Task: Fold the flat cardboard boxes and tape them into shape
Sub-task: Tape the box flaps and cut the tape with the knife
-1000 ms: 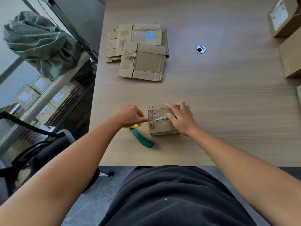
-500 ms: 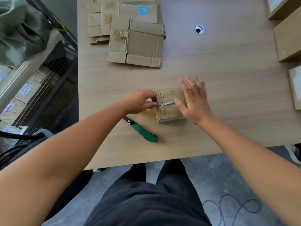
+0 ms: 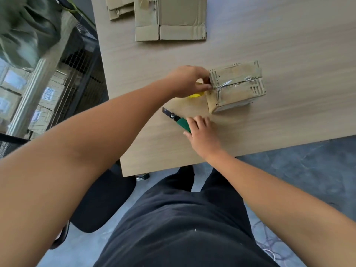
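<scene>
Right hand [image 3: 204, 132] has left the box [image 3: 237, 87] for the green knife [image 3: 182, 123].
One box stands folded near the table [image 3: 289, 45] edge, its seam taped; the left hand [image 3: 186, 79] pinches the tape [image 3: 229, 84] end, and I cannot tell whether the right hand grips the knife. Flat boxes [image 3: 173, 18] remain.

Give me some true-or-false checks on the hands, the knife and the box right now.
The right hand has its fingers curled over the green handle of the utility knife. True.
The left hand touches the left end of the folded box. True.
The knife lies on top of the box. False: it lies on the table, nearer the person than the box.
The box's top seam is bare. False: tape runs along it.
Flat cardboard lies beyond the box. True.
</scene>
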Available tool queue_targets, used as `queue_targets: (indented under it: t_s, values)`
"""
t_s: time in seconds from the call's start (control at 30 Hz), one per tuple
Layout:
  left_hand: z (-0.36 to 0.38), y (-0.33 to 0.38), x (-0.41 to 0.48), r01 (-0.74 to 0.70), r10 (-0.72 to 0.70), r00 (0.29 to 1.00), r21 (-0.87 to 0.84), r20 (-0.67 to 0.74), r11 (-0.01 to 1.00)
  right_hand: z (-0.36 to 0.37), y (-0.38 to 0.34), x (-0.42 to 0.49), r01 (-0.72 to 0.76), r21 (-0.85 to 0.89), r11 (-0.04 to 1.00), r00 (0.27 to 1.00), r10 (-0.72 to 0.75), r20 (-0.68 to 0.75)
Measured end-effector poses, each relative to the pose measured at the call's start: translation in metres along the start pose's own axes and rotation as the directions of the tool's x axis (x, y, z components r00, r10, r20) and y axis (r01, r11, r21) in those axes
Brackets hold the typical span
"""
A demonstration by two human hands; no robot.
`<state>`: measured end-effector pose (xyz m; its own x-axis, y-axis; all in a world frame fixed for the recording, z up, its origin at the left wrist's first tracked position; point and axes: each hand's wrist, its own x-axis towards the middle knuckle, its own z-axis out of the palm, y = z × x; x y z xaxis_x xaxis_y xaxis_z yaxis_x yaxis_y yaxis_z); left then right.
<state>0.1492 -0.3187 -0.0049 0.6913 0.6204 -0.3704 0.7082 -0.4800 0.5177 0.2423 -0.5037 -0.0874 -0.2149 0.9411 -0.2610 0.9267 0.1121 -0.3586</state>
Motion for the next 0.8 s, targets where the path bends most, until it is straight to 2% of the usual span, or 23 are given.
queue_targets:
  t_s: [0.07, 0.13, 0.23, 0.3, 0.33, 0.43, 0.47, 0.53, 0.63, 0.8]
  values:
    - [-0.001, -0.001, 0.0, 0.015, -0.015, 1.0, 0.029, 0.001, 0.999, -0.004, 0.005, -0.012, 0.041, 0.035, 0.999, 0.999, -0.041, -0.001]
    - [-0.001, -0.001, -0.001, 0.027, -0.027, 1.0, 0.042, -0.005, 0.999, -0.014, 0.016, -0.037, 0.034, 0.152, 0.988, 0.999, -0.034, 0.001]
    - [0.005, -0.001, -0.001, 0.026, -0.025, 0.999, 0.021, -0.029, 0.999, -0.041, 0.035, -0.093, -0.138, 0.42, 0.897, 0.989, 0.148, 0.008]
    - [0.011, -0.004, -0.002, 0.017, -0.018, 0.997, -0.014, -0.069, 1.0, -0.07, 0.036, -0.109, -0.203, 0.532, 0.822, 0.951, 0.294, -0.092]
    - [0.014, -0.005, -0.003, 0.015, -0.019, 0.995, -0.035, -0.099, 0.999, -0.084, 0.034, -0.105, -0.196, 0.544, 0.816, 0.93, 0.331, -0.16]
    - [0.023, -0.004, -0.008, 0.016, -0.036, 0.981, -0.108, -0.19, 0.994, -0.119, 0.023, -0.059, -0.143, 0.413, 0.899, 0.896, 0.295, -0.331]
    - [0.024, -0.002, -0.01, 0.019, -0.044, 0.978, -0.121, -0.205, 0.992, -0.127, 0.019, -0.04, -0.15, 0.357, 0.922, 0.913, 0.268, -0.308]
    - [0.026, 0.001, -0.011, 0.055, -0.081, 0.975, -0.13, -0.206, 0.99, -0.137, 0.013, -0.01, -0.215, 0.275, 0.937, 0.948, 0.268, -0.173]
    - [0.028, 0.003, -0.017, 0.122, -0.158, 0.967, -0.183, -0.201, 0.976, -0.131, 0.013, 0.006, -0.292, 0.133, 0.947, 0.953, 0.3, -0.045]
    - [0.042, -0.002, -0.056, 0.191, -0.284, 0.95, -0.475, -0.132, 0.859, -0.127, 0.013, 0.012, -0.324, 0.051, 0.945, 0.946, 0.322, 0.044]
